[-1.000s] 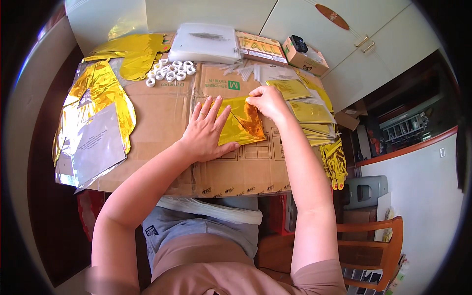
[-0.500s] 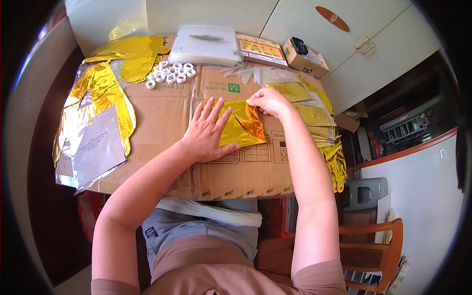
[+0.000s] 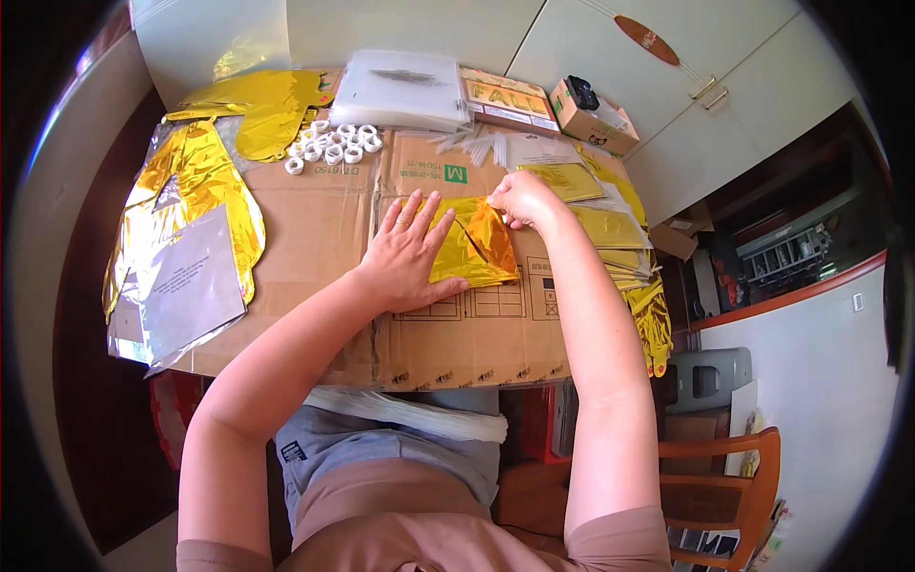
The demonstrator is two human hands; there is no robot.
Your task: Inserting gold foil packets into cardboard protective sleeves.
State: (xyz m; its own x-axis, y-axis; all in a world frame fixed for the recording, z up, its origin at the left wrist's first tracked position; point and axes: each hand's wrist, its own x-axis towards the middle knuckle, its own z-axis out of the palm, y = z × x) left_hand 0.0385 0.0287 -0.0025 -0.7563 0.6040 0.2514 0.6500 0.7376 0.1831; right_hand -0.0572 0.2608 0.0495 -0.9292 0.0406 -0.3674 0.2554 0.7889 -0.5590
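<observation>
A folded gold foil balloon point(image 3: 474, 250) lies flat on the cardboard point(image 3: 315, 257) in front of me. My left hand point(image 3: 408, 250) rests palm down over its left part, fingers spread. At the balloon's upper right corner my right hand point(image 3: 522, 198) pinches the foil edge between thumb and fingertips. The right part of the foil shows a more orange sheen and some creases.
Larger flat gold foil balloons point(image 3: 243, 205) and a clear printed bag point(image 3: 195, 262) lie at the left. White tape rings point(image 3: 334, 154), a stack of clear bags point(image 3: 405, 91) and small boxes point(image 3: 593, 114) line the back. Packed gold foil point(image 3: 610, 229) lies right.
My right hand has shifted very slightly right with the pinched foil corner. My left hand stays pressed flat in the same place.
</observation>
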